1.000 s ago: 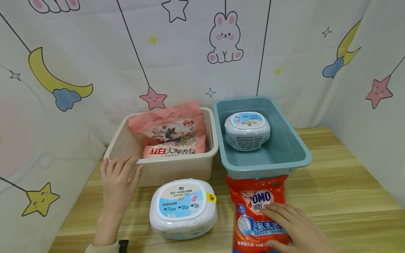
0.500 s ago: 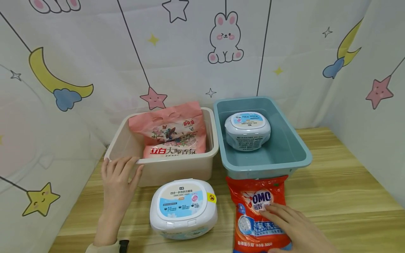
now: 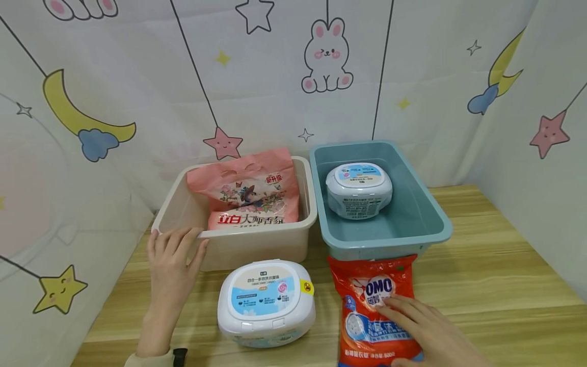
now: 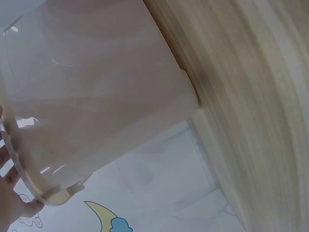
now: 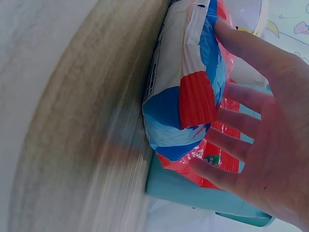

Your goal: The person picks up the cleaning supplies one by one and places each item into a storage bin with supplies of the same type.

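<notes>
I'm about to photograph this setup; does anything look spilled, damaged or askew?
No spill or damage shows. The pink bag looks mildly askew: it sits slanted, its top poking out of the cream bin.

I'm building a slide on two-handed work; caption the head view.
Left hand holding the cream bin, right hand on the red bag, a white tub between them.

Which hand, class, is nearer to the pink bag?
Left. The left hand grips the rim of the cream tub holding the pink bag; the right hand touches the red OMO bag, farther off.
</notes>
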Tool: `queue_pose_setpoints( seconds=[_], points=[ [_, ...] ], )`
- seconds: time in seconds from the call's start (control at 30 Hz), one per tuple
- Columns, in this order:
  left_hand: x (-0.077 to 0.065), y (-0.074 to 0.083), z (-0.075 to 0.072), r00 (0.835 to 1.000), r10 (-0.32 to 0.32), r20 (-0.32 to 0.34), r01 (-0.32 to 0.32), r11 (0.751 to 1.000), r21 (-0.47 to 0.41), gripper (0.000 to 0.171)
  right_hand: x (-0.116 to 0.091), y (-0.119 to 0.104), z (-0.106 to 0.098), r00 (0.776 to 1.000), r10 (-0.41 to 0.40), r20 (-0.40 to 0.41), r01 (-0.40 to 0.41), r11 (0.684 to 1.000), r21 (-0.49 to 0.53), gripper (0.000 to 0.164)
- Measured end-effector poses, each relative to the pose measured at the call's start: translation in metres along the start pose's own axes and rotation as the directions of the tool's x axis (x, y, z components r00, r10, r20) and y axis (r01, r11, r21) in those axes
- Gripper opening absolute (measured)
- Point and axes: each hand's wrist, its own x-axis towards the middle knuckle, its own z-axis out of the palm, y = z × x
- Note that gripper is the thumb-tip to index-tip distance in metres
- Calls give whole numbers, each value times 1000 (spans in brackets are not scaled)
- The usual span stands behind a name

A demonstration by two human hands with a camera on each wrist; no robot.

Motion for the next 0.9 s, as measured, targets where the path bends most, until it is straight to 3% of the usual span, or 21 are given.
queue_pose_setpoints(
  seconds=[0.9],
  points=[
    [0,-1,0,1000,-4,8,4,1000,-3,43,8,1,-5,992,-24,126,12,996,93,89]
  ],
)
